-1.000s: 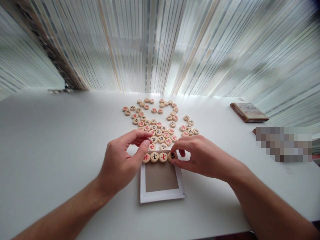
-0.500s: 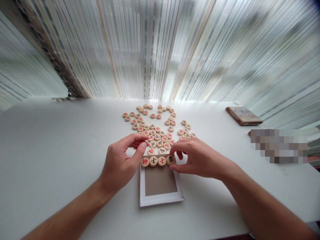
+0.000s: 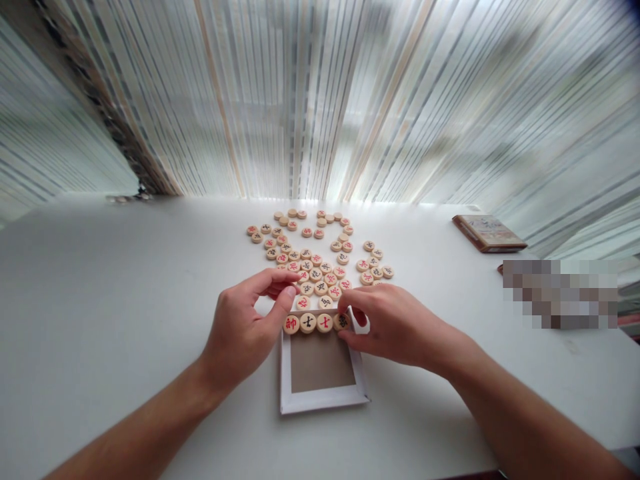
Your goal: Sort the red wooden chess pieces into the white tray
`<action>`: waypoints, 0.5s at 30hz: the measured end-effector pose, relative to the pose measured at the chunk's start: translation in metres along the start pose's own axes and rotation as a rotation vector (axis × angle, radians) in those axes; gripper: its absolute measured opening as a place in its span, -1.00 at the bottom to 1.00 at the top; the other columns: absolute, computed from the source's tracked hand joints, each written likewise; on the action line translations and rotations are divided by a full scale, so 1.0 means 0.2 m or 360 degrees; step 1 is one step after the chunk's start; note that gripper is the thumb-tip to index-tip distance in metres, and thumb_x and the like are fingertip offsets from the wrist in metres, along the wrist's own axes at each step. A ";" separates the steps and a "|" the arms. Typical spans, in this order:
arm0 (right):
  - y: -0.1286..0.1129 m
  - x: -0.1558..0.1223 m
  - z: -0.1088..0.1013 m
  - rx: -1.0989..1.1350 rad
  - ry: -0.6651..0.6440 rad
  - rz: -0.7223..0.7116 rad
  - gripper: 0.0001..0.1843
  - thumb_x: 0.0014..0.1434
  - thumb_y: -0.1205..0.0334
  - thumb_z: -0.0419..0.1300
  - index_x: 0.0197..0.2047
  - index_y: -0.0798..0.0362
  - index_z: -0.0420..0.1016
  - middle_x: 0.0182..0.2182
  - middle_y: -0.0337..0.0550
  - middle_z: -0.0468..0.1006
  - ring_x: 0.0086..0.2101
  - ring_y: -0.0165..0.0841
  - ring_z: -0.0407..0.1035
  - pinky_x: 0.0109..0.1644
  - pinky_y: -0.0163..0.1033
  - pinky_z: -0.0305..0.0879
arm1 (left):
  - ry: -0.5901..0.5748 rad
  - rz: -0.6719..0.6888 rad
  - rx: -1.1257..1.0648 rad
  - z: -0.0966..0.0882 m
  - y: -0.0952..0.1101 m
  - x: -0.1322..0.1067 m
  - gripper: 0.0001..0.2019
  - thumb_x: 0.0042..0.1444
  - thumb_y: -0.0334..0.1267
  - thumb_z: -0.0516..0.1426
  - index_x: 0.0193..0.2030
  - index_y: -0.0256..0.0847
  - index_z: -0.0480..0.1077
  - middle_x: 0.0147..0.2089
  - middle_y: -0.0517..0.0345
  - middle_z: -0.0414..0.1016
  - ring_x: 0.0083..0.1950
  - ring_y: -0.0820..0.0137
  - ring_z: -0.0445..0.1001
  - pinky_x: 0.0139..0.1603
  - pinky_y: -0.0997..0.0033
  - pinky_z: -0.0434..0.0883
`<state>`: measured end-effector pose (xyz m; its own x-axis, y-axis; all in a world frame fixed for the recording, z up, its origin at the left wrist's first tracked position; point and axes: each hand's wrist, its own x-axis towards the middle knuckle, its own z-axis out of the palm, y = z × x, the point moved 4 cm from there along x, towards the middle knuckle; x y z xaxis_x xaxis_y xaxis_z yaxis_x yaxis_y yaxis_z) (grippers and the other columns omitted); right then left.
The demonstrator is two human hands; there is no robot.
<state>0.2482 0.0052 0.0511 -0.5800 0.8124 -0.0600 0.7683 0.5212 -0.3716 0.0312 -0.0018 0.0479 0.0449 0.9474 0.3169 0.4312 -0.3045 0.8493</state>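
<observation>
A shallow white cardboard box (image 3: 320,401) with a brown inner floor lies in front of me. Along its far end runs a row of round wooden Chinese chess pieces with red and black characters. My right hand (image 3: 400,323) has thumb and index finger on the rightmost piece (image 3: 342,321), marked in black and partly covered by the fingers. Beside the row's left end, my left hand (image 3: 245,317) hovers, thumb and fingers apart, holding nothing. The red-marked piece (image 3: 291,324) at that end is nearest to it.
Many loose Chinese chess pieces (image 3: 315,274) spread over the white table (image 3: 150,300) beyond the box, some blank side up. A brown-edged box (image 3: 490,233) lies at the back right, near a blurred-out item (image 3: 560,293). Striped curtains (image 3: 320,100) hang behind the table.
My right hand has shifted slightly down around the rightmost piece, its fingers staying at it. My left hand and the row look almost the same.
</observation>
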 end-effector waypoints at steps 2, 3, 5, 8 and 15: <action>0.00 0.00 0.00 -0.0006 0.0013 -0.0002 -0.88 0.16 0.34 0.39 -0.22 0.03 0.56 -0.39 -0.22 0.60 -0.42 -0.35 0.38 -0.29 -0.26 0.13 | 0.0004 0.0001 -0.0006 0.00 0.00 0.00 -0.79 0.31 -0.15 0.25 -0.07 -0.19 0.66 -0.13 0.05 0.78 -0.10 0.21 0.73 -0.01 0.27 0.62; 0.00 0.00 0.00 -0.0008 0.0018 0.0000 -0.88 0.16 0.34 0.39 -0.23 0.03 0.56 -0.39 -0.22 0.60 -0.41 -0.35 0.39 -0.29 -0.26 0.13 | 0.0005 0.0003 -0.0013 0.00 0.00 0.00 -0.79 0.31 -0.15 0.25 -0.07 -0.19 0.66 -0.13 0.05 0.78 -0.10 0.21 0.73 -0.01 0.26 0.62; 0.00 0.00 0.00 0.0001 0.0023 0.0001 -0.88 0.17 0.34 0.39 -0.24 0.03 0.55 -0.40 -0.23 0.59 -0.41 -0.35 0.39 -0.28 -0.26 0.14 | 0.0007 0.0010 -0.0025 0.00 0.00 0.00 -0.79 0.31 -0.14 0.25 -0.06 -0.19 0.66 -0.13 0.05 0.78 -0.10 0.21 0.74 0.01 0.25 0.62; 0.01 -0.01 -0.02 0.0082 0.0068 -0.0049 -0.84 0.14 0.32 0.43 -0.23 0.03 0.54 -0.42 -0.28 0.57 -0.42 -0.38 0.36 -0.28 -0.27 0.14 | 0.0007 0.0021 -0.0015 0.00 0.00 0.00 -0.79 0.31 -0.14 0.25 -0.07 -0.19 0.65 -0.13 0.04 0.78 -0.10 0.21 0.74 0.02 0.25 0.62; 0.15 0.01 -0.09 0.0534 0.0681 -0.0013 -0.78 0.23 0.14 0.36 -0.38 0.03 0.47 -0.56 -0.35 0.40 -0.54 -0.46 0.19 -0.42 -0.32 0.12 | 0.0051 0.0016 0.0061 -0.02 -0.05 0.04 -0.78 0.31 -0.13 0.25 -0.06 -0.18 0.67 -0.14 0.05 0.78 -0.13 0.22 0.72 -0.04 0.27 0.62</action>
<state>0.2752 0.0269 0.0565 -0.3698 0.8791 0.3007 0.5952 0.4727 -0.6498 0.0232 0.0082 0.0438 0.0209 0.9405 0.3392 0.4653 -0.3095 0.8293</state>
